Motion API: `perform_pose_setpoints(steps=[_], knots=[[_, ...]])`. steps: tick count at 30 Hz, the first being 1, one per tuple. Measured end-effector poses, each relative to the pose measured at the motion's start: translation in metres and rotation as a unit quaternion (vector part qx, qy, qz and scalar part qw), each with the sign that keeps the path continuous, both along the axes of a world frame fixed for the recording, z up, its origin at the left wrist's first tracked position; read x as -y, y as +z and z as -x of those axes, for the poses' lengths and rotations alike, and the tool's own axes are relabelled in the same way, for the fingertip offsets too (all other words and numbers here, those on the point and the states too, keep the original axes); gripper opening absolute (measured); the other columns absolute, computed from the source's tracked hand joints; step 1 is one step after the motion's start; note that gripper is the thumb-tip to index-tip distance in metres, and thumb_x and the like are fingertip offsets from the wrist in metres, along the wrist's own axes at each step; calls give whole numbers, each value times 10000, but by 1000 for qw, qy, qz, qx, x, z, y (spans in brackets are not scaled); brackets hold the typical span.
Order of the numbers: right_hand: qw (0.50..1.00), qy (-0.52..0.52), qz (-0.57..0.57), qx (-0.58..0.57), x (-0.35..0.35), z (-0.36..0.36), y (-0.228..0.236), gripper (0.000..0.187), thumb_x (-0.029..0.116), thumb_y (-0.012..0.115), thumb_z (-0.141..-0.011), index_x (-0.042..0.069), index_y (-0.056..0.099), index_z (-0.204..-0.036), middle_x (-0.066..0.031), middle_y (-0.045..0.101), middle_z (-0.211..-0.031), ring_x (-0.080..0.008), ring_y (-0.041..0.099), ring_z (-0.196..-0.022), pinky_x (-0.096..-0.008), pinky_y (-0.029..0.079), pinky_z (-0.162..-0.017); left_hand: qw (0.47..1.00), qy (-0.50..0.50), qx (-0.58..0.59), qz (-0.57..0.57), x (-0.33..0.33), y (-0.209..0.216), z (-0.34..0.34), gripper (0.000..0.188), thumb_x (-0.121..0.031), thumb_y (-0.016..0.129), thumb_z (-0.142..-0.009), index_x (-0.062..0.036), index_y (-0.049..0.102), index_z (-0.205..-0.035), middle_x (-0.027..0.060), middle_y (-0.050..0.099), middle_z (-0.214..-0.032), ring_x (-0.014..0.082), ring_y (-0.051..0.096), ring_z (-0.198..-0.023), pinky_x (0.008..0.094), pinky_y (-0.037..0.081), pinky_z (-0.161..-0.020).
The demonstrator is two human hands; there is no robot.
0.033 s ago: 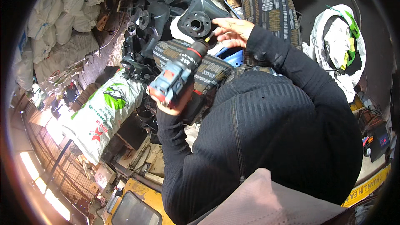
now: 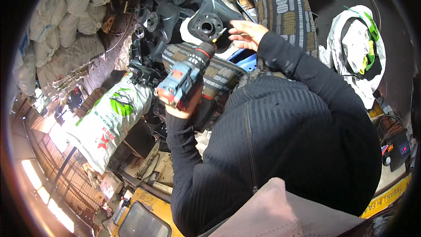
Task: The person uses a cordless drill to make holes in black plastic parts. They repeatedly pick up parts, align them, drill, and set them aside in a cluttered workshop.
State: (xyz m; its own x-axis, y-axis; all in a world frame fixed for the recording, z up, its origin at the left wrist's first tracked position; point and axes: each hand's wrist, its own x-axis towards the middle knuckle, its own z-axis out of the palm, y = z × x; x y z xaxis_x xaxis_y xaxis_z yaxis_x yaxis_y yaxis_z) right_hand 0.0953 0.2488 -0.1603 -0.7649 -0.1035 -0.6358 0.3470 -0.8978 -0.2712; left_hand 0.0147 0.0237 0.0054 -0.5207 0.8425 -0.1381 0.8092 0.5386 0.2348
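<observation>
My left hand (image 2: 187, 107) is wrapped round the grip of a blue and black cordless drill (image 2: 180, 80). The drill's nose slants up to the right, and its bright bit (image 2: 214, 41) ends beside the lower rim of a black part with a round, holed flange (image 2: 212, 12). Just right of that flange is my right hand (image 2: 246, 35), its fingers stretched out and a little apart. I see nothing held in it. The black part lies with its flange facing up, over patterned fabric (image 2: 221, 73) and a whitish cloth (image 2: 186, 30).
More black flanged parts (image 2: 151, 22) are heaped on the left. A printed white sack (image 2: 112, 116) stands below them, and pale sacks (image 2: 66, 13) are piled farther left. Patterned padding (image 2: 285, 13) curves behind my right hand. An open white bag (image 2: 357, 46) is at the right.
The fingers of my right hand have opened out and drawn slightly away from the flange and the bit. The drill has tipped a little; my left hand still holds it.
</observation>
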Motion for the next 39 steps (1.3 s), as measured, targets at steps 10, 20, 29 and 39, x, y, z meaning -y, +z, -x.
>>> perform_pose_setpoints(steps=[10,20,29,39], knots=[[976,-54,-199,77,53,58,-81,284,267,524,-894,150,571,-1149,13,586,-1077,-117,495,-954,-308,370,-825,973,124,192,-40,-12,-53,45,452,-140,733,-661,-38,552,-1062,103,603,-1021,255,589,-933,359,447,-832],[983,-76,-125,114,48,63,-58,227,161,498,-908,31,601,-1063,-24,634,-951,-87,561,-836,-222,442,-766,930,220,231,184,-33,-54,64,484,-239,720,-674,-41,549,-1081,119,602,-1071,241,581,-996,322,438,-885],[978,-81,-150,120,47,59,-61,286,243,472,-923,26,627,-1027,-29,644,-925,-91,563,-830,-233,442,-771,963,-50,90,247,-46,-60,66,329,-211,547,-757,-88,531,-1062,112,588,-1009,279,561,-953,378,428,-859],[974,-120,-158,108,55,60,-70,359,295,446,-939,-13,612,-1017,-50,634,-944,-113,556,-876,-241,415,-838,966,-66,132,210,-68,-55,68,327,-198,545,-748,-73,567,-1049,88,600,-1051,248,556,-1011,351,374,-961]])
